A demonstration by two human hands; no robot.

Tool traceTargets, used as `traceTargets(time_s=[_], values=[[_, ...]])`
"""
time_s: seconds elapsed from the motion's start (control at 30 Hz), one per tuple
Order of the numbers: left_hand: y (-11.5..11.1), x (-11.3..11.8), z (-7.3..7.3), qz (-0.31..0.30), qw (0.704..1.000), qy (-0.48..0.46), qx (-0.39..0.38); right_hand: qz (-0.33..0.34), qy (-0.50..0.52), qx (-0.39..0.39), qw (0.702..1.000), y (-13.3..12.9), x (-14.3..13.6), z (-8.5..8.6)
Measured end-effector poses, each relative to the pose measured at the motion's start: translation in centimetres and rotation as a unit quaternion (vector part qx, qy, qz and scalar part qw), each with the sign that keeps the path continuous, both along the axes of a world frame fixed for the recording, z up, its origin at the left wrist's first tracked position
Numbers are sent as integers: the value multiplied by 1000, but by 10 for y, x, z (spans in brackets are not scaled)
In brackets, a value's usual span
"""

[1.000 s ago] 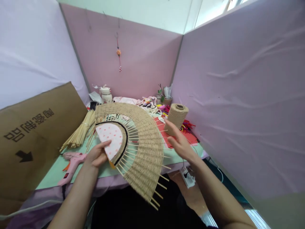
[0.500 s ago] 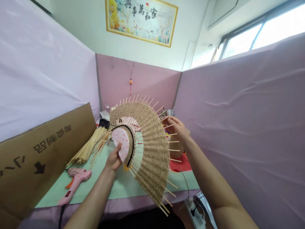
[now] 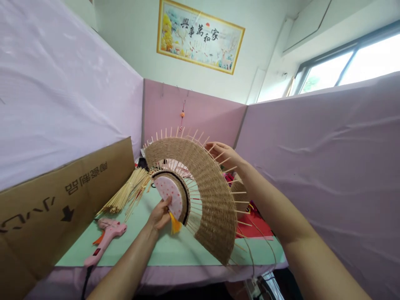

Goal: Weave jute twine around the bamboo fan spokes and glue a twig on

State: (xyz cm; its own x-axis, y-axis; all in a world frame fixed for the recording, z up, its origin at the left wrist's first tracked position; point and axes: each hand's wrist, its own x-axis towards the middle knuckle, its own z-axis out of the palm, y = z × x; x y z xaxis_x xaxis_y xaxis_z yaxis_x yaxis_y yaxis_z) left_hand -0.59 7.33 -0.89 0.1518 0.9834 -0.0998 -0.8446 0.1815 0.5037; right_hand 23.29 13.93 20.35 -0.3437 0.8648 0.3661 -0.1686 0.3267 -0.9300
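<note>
Thumb on top, the left grip [image 3: 161,213] clasps the pink, dotted centre panel [image 3: 167,189] of a large woven fan [image 3: 217,200], raised above a pale green worktop [image 3: 156,255]. The right grip [image 3: 220,152], fingers bent, reaches to the fan's upper right rim among the protruding stick ends [image 3: 239,192]; whether it is closed on the rim, a stick or a strand cannot be told.

A black band [image 3: 188,204] curves around the fan's panel, and bare ribs [image 3: 194,193] bridge the gap to its broad tan weave. An orange-yellow piece [image 3: 175,224] hangs just below the fan's centre, beside the left grip.

Behind the fan's right edge, a tan spool [image 3: 240,193] shows in part, with red sheets [image 3: 259,227] near it and loose strands [image 3: 251,252] trailing below. Left of the fan lie a bundle of thin sticks [image 3: 123,196] and, nearer the worktop's front edge, a pink glue gun [image 3: 108,241] with an orange trigger. Farther left of the fan leans a printed cardboard panel [image 3: 71,196].

Beyond the fan, a beaded ornament [image 3: 182,114] hangs against a pink partition [image 3: 212,114]. High above the fan, a gold-framed picture [image 3: 200,39] hangs on the wall.
</note>
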Motion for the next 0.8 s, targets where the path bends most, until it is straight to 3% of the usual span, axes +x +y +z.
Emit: traceTargets(time_s=[0.27,0.47,0.8], values=[[-6,3,-10,-68,995,35,69,18,-74,55,996,-16,-35,26],[-11,5,-9,-105,989,34,102,-16,-132,40,990,-34,-37,27],[-18,6,-3,-102,991,36,80,-20,-66,9,998,-39,-40,30]])
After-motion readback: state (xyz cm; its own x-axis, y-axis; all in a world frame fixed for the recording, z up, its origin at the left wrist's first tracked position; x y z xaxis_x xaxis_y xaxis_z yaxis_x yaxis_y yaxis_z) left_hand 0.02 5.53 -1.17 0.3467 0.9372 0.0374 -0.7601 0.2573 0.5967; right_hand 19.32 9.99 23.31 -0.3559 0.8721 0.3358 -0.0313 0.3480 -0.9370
